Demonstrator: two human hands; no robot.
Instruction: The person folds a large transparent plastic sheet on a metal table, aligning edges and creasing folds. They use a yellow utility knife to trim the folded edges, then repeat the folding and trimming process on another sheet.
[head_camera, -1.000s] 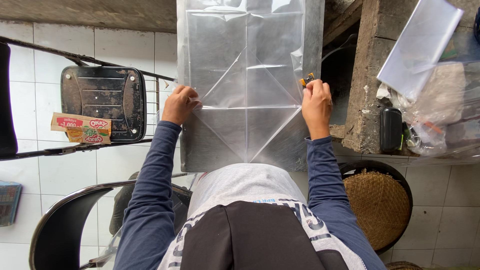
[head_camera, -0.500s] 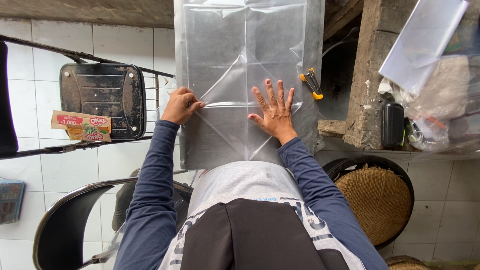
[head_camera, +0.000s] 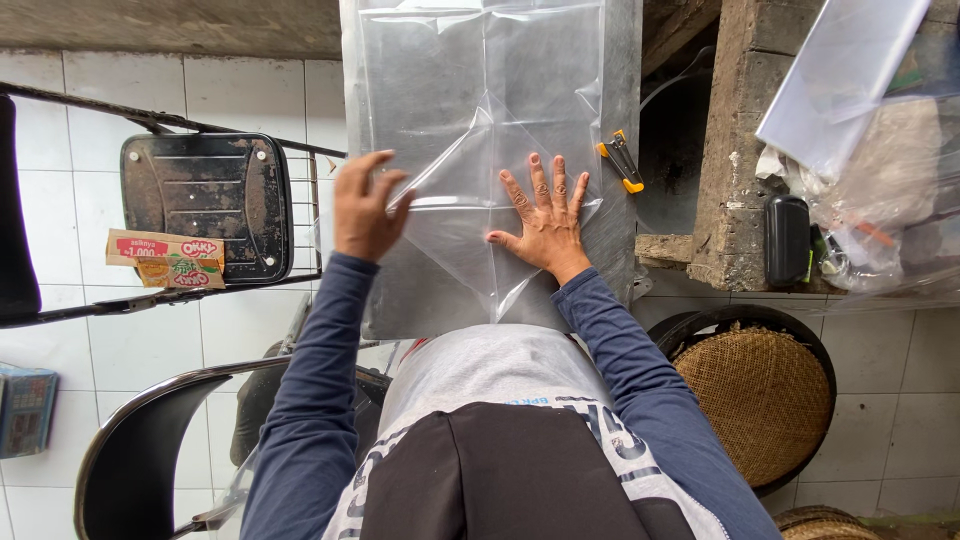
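Observation:
A large clear plastic sheet (head_camera: 470, 90) lies spread on a grey metal table (head_camera: 622, 60) in front of me. My right hand (head_camera: 545, 215) is pressed flat on it, fingers spread. My left hand (head_camera: 365, 205) pinches the sheet's left edge and lifts it, folding that side over towards the middle. A yellow and black utility knife (head_camera: 620, 160) rests on the table just right of the sheet, a short way above my right hand.
A black chair (head_camera: 205, 205) with a small carton (head_camera: 165, 258) on its seat stands at the left. A second chair (head_camera: 130, 460) is below it. At the right are a rough concrete block (head_camera: 735, 150), plastic bags (head_camera: 860, 120) and a woven basket (head_camera: 762, 400).
My right hand put the knife down beside the sheet and went flat on the plastic. My left hand has risen from the table, pulling the sheet's left edge up and inward.

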